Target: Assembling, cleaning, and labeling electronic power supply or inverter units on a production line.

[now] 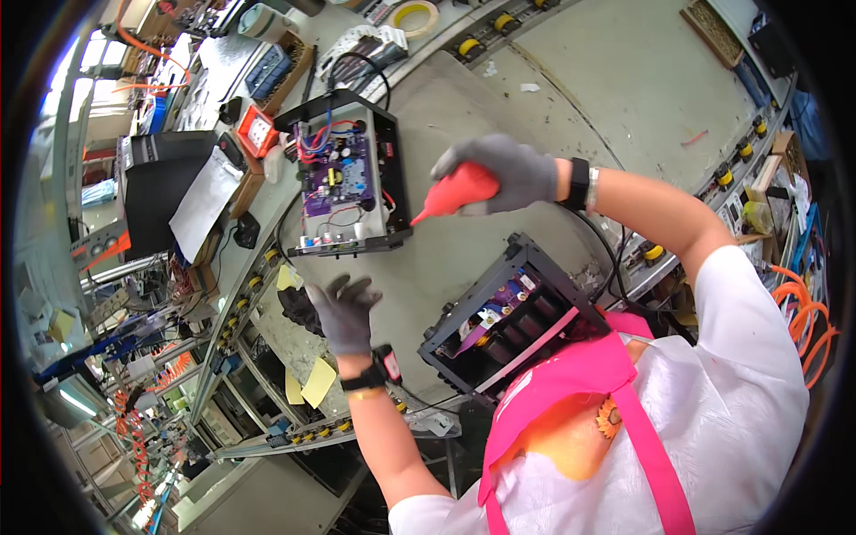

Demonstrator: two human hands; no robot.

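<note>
My right hand (526,171), in a grey glove, is wrapped round a red squeeze bottle (462,189) with a tapered nozzle. The nozzle tip points down-left and lies at the corner of an open black metal case (390,152); whether it touches cannot be told. Inside the case sits a purple circuit board (343,183) with red and blue wires. My left hand (343,316), gloved too, is held just below the case's near panel, fingers apart and holding nothing. Closer to my body stands a second open black case (517,325), tilted in view, with dark cylindrical parts inside.
Yellow paper sheets (318,382) and a crumpled black bag (301,308) lie by my left hand. Yellow-and-black rollers (470,46) line the worktable edges. A black monitor-like box (160,192) with white paper stands left. A tape roll (413,18) sits at the back.
</note>
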